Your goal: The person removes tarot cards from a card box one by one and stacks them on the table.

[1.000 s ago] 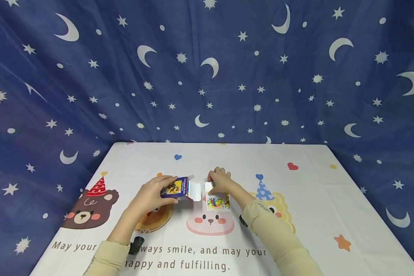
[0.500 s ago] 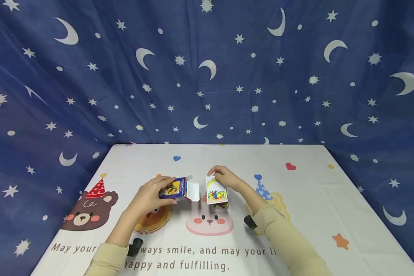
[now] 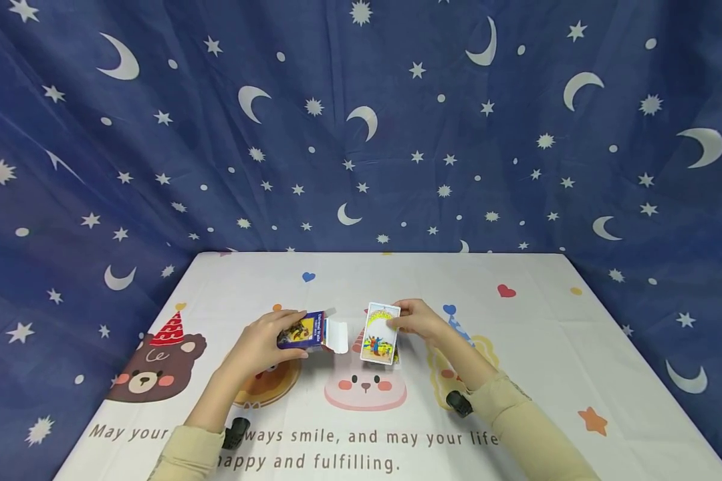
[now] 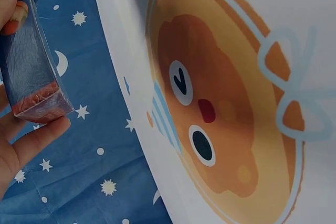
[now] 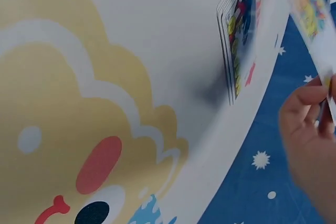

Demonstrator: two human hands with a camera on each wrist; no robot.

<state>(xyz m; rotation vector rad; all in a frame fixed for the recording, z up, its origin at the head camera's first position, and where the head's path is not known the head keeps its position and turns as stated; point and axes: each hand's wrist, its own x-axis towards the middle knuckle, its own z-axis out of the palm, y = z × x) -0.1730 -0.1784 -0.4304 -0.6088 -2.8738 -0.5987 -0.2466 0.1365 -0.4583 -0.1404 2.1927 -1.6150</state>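
Note:
My left hand (image 3: 259, 342) grips a blue tarot card box (image 3: 301, 332) between thumb and fingers. The box's white flap (image 3: 337, 336) stands open toward the right. In the left wrist view the clear-wrapped side of the same box (image 4: 31, 61) shows between the fingers. With thumb and fingers my right hand (image 3: 420, 318) pinches the right edge of a tarot card (image 3: 376, 342), its yellow-and-red picture facing up. Several more tarot cards (image 5: 239, 40) lie in a small stack on the table below it, mostly hidden in the head view.
A white tablecloth (image 3: 547, 374) printed with cartoon animals and lettering covers the table. Behind the table's far edge hangs a dark blue curtain (image 3: 397, 133) with moons and stars. Black wrist cameras sit under both forearms.
My right hand has lifted the card off the stack and shifted to the card's right edge, turning it slightly. My left hand and the box have hardly moved.

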